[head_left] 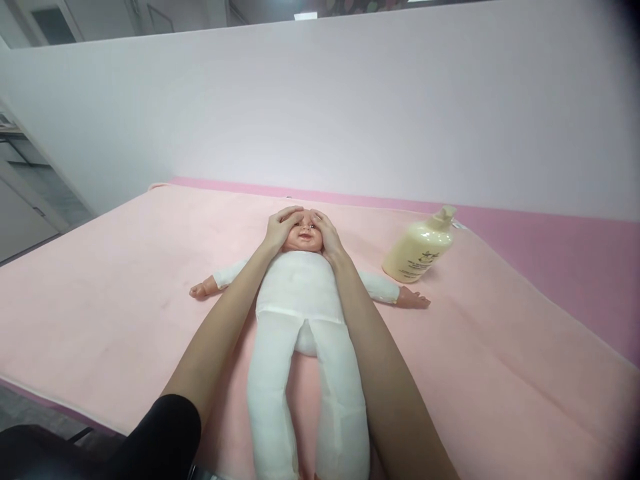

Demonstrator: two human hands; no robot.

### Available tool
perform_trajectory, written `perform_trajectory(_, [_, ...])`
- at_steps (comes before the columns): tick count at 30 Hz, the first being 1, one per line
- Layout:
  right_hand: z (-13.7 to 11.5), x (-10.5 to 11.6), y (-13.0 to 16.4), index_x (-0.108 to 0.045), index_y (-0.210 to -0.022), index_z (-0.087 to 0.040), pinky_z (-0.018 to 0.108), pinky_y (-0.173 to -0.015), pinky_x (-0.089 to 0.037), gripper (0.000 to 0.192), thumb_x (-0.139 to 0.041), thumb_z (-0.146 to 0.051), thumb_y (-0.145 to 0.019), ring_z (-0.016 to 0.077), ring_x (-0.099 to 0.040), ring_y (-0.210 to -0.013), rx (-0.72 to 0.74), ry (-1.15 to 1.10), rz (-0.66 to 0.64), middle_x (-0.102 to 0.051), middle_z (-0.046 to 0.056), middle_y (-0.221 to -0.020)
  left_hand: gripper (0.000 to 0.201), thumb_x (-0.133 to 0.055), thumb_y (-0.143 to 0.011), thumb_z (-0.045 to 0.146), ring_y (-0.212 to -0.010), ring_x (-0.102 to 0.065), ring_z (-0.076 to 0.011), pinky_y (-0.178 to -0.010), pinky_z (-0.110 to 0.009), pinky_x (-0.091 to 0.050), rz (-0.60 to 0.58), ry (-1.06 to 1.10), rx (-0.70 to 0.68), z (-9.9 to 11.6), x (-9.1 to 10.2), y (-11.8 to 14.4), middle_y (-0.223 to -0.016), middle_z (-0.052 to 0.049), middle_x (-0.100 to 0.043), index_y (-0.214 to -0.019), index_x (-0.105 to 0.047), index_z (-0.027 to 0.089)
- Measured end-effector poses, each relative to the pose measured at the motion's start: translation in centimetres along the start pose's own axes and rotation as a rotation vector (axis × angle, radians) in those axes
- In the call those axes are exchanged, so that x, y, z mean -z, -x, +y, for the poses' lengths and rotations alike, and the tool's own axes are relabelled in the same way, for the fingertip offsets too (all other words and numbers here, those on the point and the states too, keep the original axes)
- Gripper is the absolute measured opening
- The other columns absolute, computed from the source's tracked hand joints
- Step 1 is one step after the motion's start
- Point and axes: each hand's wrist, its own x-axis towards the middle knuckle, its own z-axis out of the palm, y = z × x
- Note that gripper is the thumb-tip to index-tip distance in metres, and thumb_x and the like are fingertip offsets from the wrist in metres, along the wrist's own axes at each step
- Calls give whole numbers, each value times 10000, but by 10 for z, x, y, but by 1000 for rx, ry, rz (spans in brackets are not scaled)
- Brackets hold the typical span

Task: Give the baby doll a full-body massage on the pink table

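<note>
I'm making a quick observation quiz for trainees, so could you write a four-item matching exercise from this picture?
1. pump bottle
2. doll
3. left hand
4. cloth

A. against the side of the doll's head
B. pink, spread out underneath
C. pale yellow with dark print
D. face up, arms stretched out sideways

Pairs: 1-C, 2-D, 3-A, 4-B

Doll body [301, 290] — smooth, matt cloth

Both forearms [223, 323] stretched forward, left hand [280, 230] and right hand [327, 235] slightly apart, cupped inward, fingers [290, 213] gently curved
</note>
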Motion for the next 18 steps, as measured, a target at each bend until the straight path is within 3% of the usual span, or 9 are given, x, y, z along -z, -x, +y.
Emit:
perform_trajectory(5, [2,1,-3,-639,-981,-256,366,-1030,-460,386,-724,-403,-634,186,-586,-1096,-18,-62,3,-652,-13,-1096,228,-528,-726,145,-1083,-609,-220,-1013,-335,-435,14,52,-11,2,1,-1,-1006,-53,-725,-821,-735,159])
perform_trajectory(9, [1,0,-3,-637,-978,-253,364,-1019,-463,394,-736,-412,-630,184,-593,-1061,36,-27,17,-654,-7,-1074,151,-657,-718,240,-1048,-624,-241,-986,-355,-463,9,16,-3,4,-1,-1,-980,-67,-726,-818,-732,155])
perform_trajectory(12, [-4,-2,-1,-638,-980,-249,360,-996,-474,414,-772,-349,-600,177,-614,-977,17,-6,9,-661,-12,-992,208,-729,-661,230,-1042,-625,-251,-967,-360,-482,6,-23,26,6,-1,-4,-993,-64,-722,-856,-729,159])
perform_trajectory(18, [-13,-1,-6,-647,-938,-226,381,-1033,-456,277,-719,-271,-674,181,-608,-991,-2,-72,-23,-669,-13,-944,212,-658,-762,273,-1122,-592,-251,-1010,-359,-462,-35,-73,46,4,-1,-12,-1049,-67,-708,-929,-718,156])
